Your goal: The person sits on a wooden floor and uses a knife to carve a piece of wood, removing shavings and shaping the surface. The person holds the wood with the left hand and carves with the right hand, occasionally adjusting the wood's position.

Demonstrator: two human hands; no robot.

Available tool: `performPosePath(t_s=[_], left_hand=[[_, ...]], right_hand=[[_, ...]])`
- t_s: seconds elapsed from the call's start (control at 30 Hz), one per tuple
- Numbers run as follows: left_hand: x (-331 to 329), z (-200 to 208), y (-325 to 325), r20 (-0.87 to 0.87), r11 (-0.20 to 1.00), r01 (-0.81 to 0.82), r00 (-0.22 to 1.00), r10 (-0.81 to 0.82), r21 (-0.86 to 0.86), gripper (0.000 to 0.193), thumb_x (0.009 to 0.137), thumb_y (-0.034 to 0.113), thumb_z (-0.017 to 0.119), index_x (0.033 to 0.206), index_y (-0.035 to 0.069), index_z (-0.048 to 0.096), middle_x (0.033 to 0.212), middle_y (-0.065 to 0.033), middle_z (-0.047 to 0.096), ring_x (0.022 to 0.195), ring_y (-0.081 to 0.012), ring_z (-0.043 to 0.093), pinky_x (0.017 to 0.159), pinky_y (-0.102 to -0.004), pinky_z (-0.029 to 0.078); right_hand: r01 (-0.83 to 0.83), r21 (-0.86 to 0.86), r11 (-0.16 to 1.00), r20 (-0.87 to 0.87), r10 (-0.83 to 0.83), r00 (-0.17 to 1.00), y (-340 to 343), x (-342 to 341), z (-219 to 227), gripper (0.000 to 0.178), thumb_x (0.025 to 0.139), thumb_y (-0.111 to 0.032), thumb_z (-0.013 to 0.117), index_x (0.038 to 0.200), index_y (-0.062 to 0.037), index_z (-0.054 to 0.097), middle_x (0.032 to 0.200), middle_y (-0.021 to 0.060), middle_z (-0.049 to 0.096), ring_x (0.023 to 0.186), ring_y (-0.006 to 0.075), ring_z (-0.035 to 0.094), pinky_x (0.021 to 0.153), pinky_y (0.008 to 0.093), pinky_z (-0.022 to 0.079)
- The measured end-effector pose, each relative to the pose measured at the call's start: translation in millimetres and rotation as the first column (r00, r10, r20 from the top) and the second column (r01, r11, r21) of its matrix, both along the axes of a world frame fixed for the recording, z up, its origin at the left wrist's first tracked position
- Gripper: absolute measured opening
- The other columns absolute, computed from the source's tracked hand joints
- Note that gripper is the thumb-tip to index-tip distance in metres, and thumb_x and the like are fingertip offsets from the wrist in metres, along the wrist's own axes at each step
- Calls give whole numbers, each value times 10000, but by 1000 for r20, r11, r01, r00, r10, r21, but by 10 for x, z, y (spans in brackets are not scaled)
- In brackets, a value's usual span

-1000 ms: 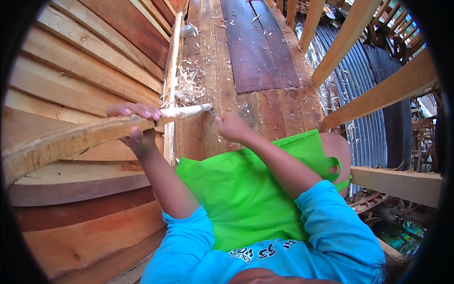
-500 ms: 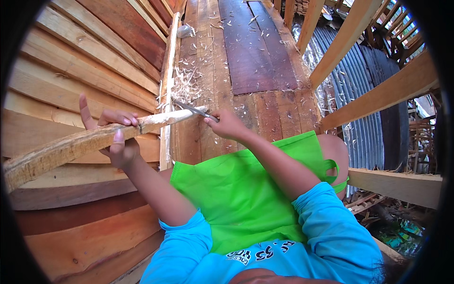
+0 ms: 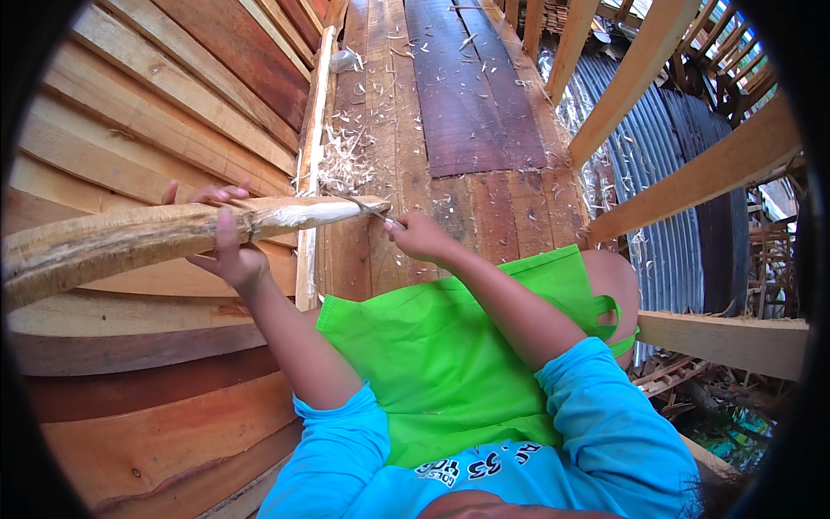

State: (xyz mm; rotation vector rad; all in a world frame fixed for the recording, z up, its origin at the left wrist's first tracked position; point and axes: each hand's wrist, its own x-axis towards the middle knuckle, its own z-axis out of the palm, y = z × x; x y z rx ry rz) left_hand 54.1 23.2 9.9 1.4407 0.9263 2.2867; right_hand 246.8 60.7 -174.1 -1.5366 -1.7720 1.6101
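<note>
My right hand [image 3: 421, 237] is closed around the knife [image 3: 363, 206], its blade across the pole [image 3: 147, 232] just left of that grip, while my left hand [image 3: 244, 266] wraps the pole loosely, so rolling could make the blade slip.

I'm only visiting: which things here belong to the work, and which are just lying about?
In the work:
Long wooden piece, at the left hand
Thin-bladed knife, in the right hand
Green cloth on the lap, probably as cover

Lying about:
Wood shavings on the floor
Small pale object, unclear what
Corrugated metal sheets, right
</note>
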Motion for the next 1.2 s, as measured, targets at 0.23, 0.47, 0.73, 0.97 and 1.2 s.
performPosePath(t_s=[0.23,0.47,0.73,0.97,1.2], left_hand=[[18,-184,-5,168,993,112,979,-116,36,381,742,-18,533,1107,57,456,721,-74,506,631,-168,509,619,-335,455],[204,-167,43,306,996,77,950,-58,-49,326,748,64,533,1069,65,479,723,-74,513,652,-175,502,668,-341,438],[200,-224,-11,365,997,47,931,-20,-68,267,689,39,534,938,68,443,687,-70,461,602,-178,472,626,-309,448],[435,-177,75,382,980,-188,903,196,-59,297,681,-47,511,963,24,450,828,-74,470,583,-162,486,562,-319,459],[424,-186,24,313,964,-248,912,264,-92,274,694,-49,526,952,5,449,843,-80,482,589,-157,476,576,-311,452]], right_hand=[[54,53,997,-40,-52,998,-85,-154,150,542,971,-405,415,822,67,634,773,278,633,783,406,639,736,482,472],[72,167,983,-116,-53,992,-61,-110,169,523,998,-379,385,799,50,609,678,223,598,627,330,590,635,453,442],[65,236,970,45,-78,996,-93,15,316,493,982,-355,398,877,55,652,827,299,632,814,448,622,775,523,464],[-24,98,995,46,20,999,-79,48,349,501,988,-372,345,918,28,639,918,256,654,887,396,641,808,525,477],[-42,332,942,42,30,999,-206,-80,375,521,1001,-367,330,870,38,630,813,275,632,809,428,620,784,516,468]])
